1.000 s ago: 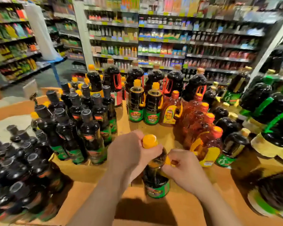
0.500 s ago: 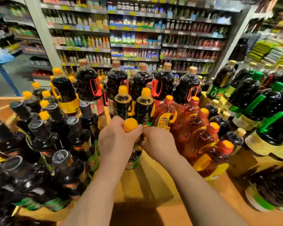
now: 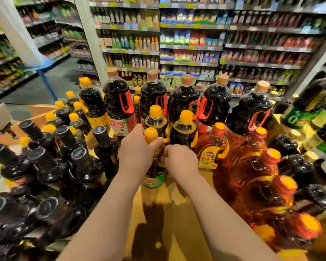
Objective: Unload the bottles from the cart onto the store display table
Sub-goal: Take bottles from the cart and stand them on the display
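Bottles already crowd the display table [image 3: 158, 213], and one more is being set into the open lane at its middle.

Left flank: a block of dark bottles with black caps [image 3: 79, 166] stands just beside the lane, some tilted in the wide lens. The incoming bottle's base should stay off them; a knock here could set off a row.

Centre: the left hand [image 3: 137, 153] is wrapped round the neck of the orange-capped bottle [image 3: 154, 161], thumb and fingers curled just under the cap. The bottle is upright, its green label [image 3: 154, 181] low over the wooden top; whether the base has touched down cannot be told. Directly behind it stand two matching orange-capped bottles [image 3: 169, 127], close to touching. The sound course is to seat the base flat, in line with that pair, label forward, and let go only once the bottle stands on its own.

The right hand [image 3: 181, 162] sits against the bottle's far side, fingers curled in toward the handle area; what exactly it pinches is hidden. It serves well as a steadying hand and should release last.

Right flank: amber bottles with orange caps [image 3: 252, 178] stand near, leaving a narrow margin. Keep the right wrist clear of them on withdrawal.
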`<state>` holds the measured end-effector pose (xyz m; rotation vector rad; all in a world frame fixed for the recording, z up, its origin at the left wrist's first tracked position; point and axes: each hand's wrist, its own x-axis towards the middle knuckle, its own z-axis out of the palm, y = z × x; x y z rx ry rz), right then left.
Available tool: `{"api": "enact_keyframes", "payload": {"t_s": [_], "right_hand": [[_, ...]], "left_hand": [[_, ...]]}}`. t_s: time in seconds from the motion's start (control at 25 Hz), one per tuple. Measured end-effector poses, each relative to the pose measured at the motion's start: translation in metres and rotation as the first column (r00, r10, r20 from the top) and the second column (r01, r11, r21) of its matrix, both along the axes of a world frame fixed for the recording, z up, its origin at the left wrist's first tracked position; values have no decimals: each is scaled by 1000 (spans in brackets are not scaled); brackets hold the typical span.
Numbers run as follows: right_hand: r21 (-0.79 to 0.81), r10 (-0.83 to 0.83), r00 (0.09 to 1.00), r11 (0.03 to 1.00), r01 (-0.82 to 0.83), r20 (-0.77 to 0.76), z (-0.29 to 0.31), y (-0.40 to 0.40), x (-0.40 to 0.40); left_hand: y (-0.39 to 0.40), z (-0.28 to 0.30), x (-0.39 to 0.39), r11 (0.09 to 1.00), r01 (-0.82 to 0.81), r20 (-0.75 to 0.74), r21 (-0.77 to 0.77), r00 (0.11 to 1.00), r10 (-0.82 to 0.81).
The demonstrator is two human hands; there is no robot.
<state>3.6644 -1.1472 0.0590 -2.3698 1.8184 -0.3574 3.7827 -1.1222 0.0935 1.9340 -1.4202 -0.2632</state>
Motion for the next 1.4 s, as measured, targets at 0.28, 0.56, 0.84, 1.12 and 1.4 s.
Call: {"api": "enact_keyframes", "payload": {"t_s": [0.28, 0.56, 0.84, 1.12, 1.4], "right_hand": [[96, -24, 965, 995, -1, 260, -3, 28, -39], [58, 222, 923, 966, -252, 315, 24, 89, -50], [-20, 442, 830, 886, -463, 341, 52, 155, -15], [-165, 737, 551, 646, -745, 392, 57, 282, 45], [-156, 900, 209, 285, -946, 382, 33, 507, 85]], "left_hand": [[20, -3, -15, 993, -98, -74, 63, 992, 102], [100, 12, -59, 991, -98, 99, 90, 991, 89], [199, 32, -40, 977, -212, 209, 37, 957, 200], [355, 34, -6, 834, -551, 84, 28, 833, 547], [600, 23, -33, 537, -843, 56, 1, 537, 842]]}}
